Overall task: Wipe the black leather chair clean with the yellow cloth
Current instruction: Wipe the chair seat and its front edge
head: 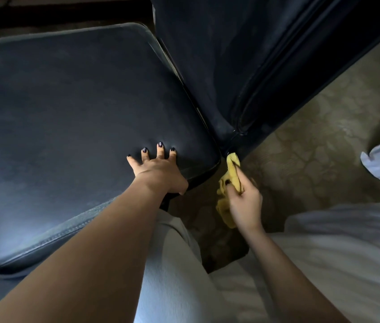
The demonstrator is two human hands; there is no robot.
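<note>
Head view is looking straight down onto the black leather chair, whose seat cushion is filling the left half of the frame while its dark side panel is rising at upper right. The left hand is lying flat on the seat's near right corner, fingers spread open and pressing the leather, thumb hooking over the edge. The right hand is gripping the yellow cloth, fingers closed around its bunched middle; the cloth's upper tip is touching the chair's lower frame where seat and side panel are meeting. A patterned carpet is showing beneath, beside pale clothing.
</note>
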